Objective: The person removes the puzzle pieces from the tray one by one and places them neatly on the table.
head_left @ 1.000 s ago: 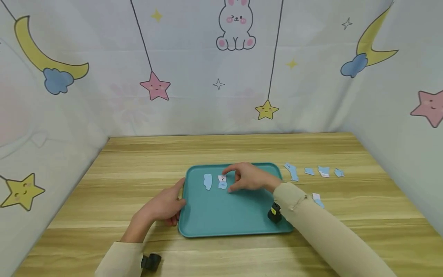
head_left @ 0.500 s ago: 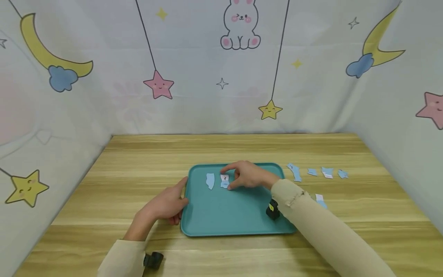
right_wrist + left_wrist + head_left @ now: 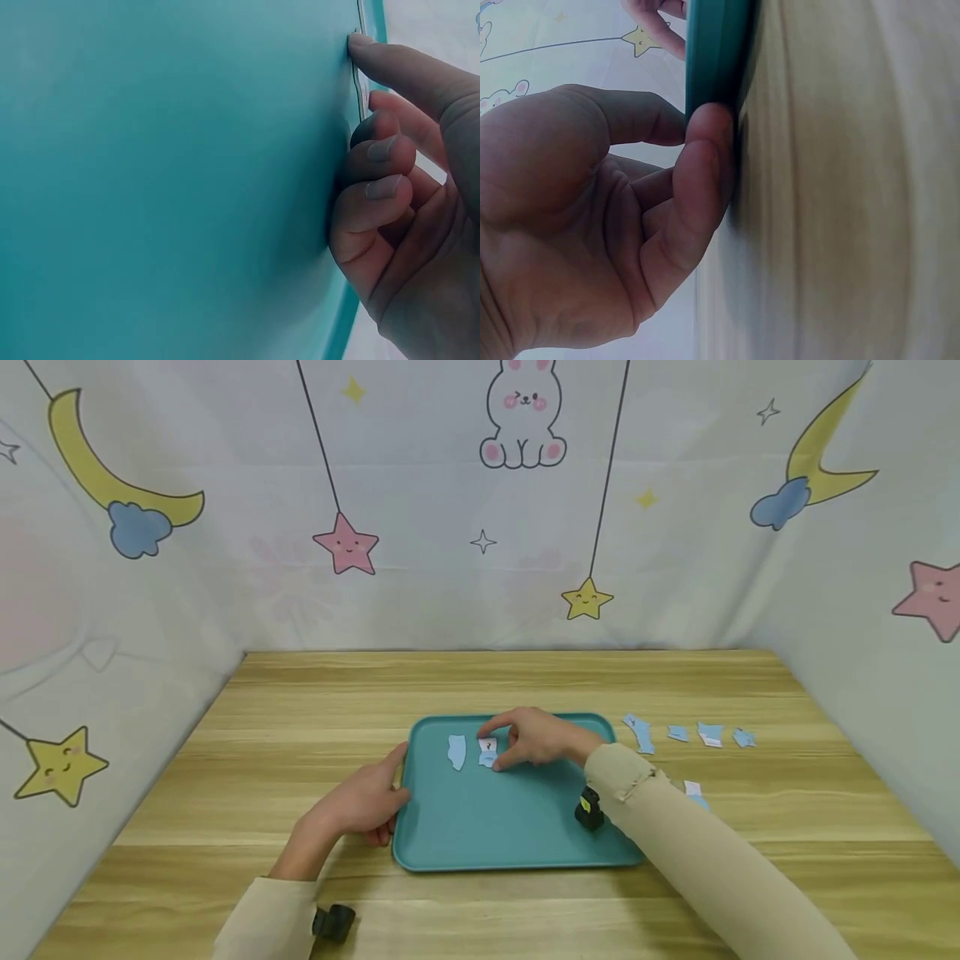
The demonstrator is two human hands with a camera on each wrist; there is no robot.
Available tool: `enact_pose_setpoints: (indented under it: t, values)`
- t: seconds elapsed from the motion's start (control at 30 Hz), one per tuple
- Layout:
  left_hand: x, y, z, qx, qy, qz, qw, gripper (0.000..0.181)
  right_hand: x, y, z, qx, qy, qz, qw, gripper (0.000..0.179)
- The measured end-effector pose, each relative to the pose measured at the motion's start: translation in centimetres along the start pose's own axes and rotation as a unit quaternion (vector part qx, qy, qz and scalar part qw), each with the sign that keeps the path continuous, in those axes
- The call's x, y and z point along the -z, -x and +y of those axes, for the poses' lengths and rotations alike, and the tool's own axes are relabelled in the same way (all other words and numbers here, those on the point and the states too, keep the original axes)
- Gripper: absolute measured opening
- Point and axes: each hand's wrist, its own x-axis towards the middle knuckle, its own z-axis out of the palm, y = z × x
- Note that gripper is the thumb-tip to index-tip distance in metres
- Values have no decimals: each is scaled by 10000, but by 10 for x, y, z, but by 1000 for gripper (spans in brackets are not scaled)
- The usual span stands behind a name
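A teal tray [image 3: 517, 831] lies on the wooden table. My left hand [image 3: 360, 797] holds its left edge, thumb at the rim and other fingers curled against the side; the left wrist view shows this hand [image 3: 592, 202] pinching the tray edge. Over the tray's far part is my right hand [image 3: 536, 737], its thumb and index finger at opposite ends of a small torn paper piece [image 3: 488, 747], white above and light blue below. In the right wrist view the thumb presses on the thin paper edge [image 3: 361, 90], other fingers curled. Left of it lies a light blue paper piece [image 3: 457, 752].
Right of the tray, several torn paper pieces lie on the table: a long blue one [image 3: 640, 733], small blue ones, a blue-and-white one [image 3: 710, 734]. Another piece [image 3: 693, 792] is partly covered by the right sleeve. A printed curtain [image 3: 420, 602] encloses the table's back and sides.
The head view has shifted slightly, so the whole scene sits a little further right. Both hands keep their places on the tray and the paper piece.
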Motion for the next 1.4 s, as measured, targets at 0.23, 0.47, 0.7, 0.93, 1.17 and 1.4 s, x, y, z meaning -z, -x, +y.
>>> enact_pose_setpoints:
  t: [0.23,0.47,0.7,0.93,1.17,1.4]
  values:
    - [0,1,1,52,1,-2,10000,77,-1,1,4,179,4,34,9998,50]
    - [1,1,3,6,-42,-2,10000,77,3,9,8,289,-197,157,9993,50]
    - [-1,1,2,-5,-2,-10,10000,77,8,19,13,275,-233,230,9991,52]
    - [0,3,4,-17,-19,1,10000,77,13,31,14,341,-92,305,9989,52]
    - [-1,2,3,-55,-40,17,10000,77,19,46,16,387,-112,326,9987,52]
    - [-2,2,3,-66,-30,-8,10000,77,23,60,20,283,4,442,9986,53]
